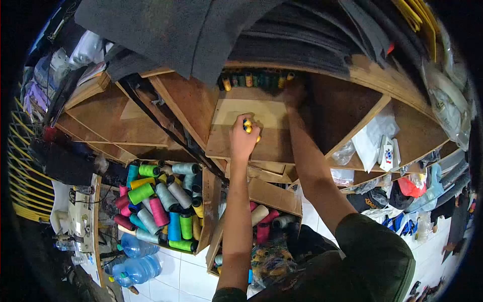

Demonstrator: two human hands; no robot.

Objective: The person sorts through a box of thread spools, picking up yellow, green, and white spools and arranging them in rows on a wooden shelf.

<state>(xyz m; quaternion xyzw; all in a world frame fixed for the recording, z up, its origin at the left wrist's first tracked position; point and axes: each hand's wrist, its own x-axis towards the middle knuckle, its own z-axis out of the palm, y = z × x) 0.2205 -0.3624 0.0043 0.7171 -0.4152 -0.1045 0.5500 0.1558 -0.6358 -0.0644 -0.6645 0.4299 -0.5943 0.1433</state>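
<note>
My left hand point(243, 138) is closed around a few small yellow spools point(248, 126), above the bare board of a wooden shelf compartment point(246, 113). My right hand point(294, 93) reaches deep into the same compartment, by the right end of a row of small thread spools point(248, 79) standing along the back. Those spools are yellow and dark green. Shadow covers the fingers of my right hand, so what they hold, if anything, cannot be made out.
Dark grey fabric point(166, 35) hangs over the shelf top. Below left, a box point(207, 206) holds several large coloured thread cones; another open box point(276, 196) stands beside it. Large water bottles point(136, 269) lie on the floor. Plastic bags point(382, 121) fill the right compartment.
</note>
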